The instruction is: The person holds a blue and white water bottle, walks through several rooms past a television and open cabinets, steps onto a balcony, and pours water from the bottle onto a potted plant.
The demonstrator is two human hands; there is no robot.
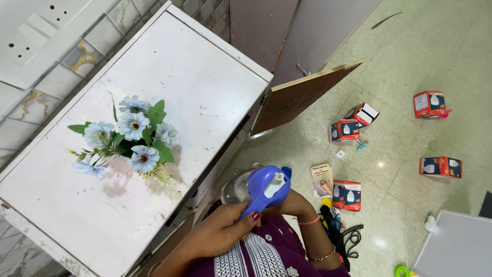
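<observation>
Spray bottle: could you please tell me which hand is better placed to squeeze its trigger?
Probably the left. The left hand has a fingertip on the purple trigger of the spray bottle, on the side of the blue artificial flowers; the right hand sits behind the bottle, seemingly just steadying it.

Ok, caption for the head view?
Both hands grip a blue spray bottle beside a white cabinet holding flowers.

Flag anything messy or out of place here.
Several red-and-blue boxes lie scattered on the floor, one open, with a leaflet and small bits among them. A cabinet door hangs open. Both hands, left hand and right hand, hold a spray bottle.
</observation>
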